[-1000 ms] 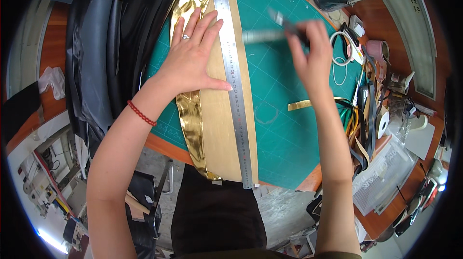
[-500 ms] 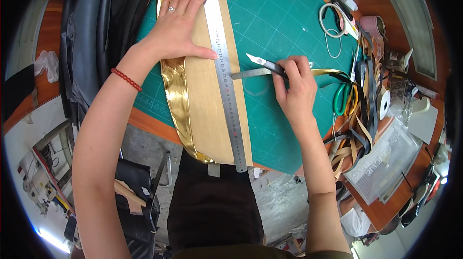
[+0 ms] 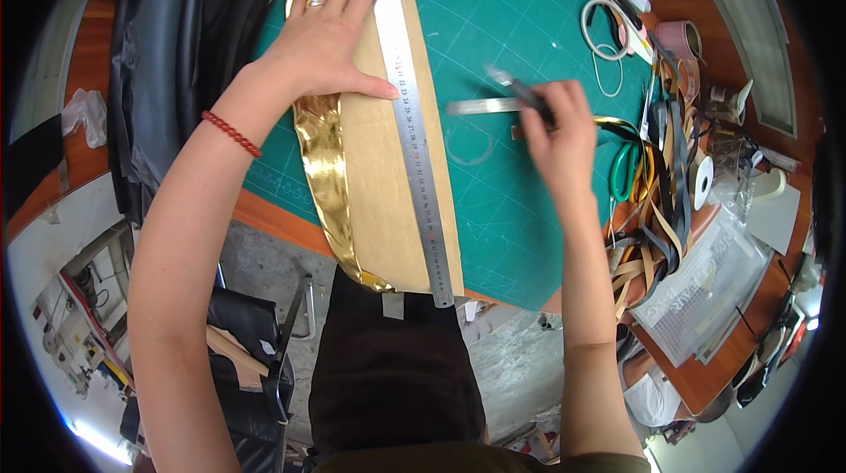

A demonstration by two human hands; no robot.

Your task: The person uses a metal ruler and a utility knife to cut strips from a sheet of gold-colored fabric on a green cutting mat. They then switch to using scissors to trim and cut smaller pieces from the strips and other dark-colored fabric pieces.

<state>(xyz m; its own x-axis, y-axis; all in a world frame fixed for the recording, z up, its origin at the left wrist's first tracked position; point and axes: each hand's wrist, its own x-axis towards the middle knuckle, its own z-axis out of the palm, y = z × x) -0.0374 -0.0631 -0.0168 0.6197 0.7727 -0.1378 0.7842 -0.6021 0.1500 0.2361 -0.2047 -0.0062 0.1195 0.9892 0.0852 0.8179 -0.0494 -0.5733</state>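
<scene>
My left hand lies spread on a tan sheet backed by shiny gold material, its thumb touching a long steel ruler. The ruler runs lengthwise along the sheet, near its right edge. To the right, over the green cutting mat, my right hand is closed round a craft knife, blurred, blade pointing up and left. A short steel ruler sticks out leftward from beside the same fingers; whether they grip it too is hard to see.
Several leather strips, green-handled scissors and a white spool crowd the right side. A pink tape roll stands at the far right. Rolls of dark material lie at the left.
My right hand has moved up and right with the craft knife. The short ruler has shifted up and right, away from the tan sheet's edge. My left hand stays in place.
</scene>
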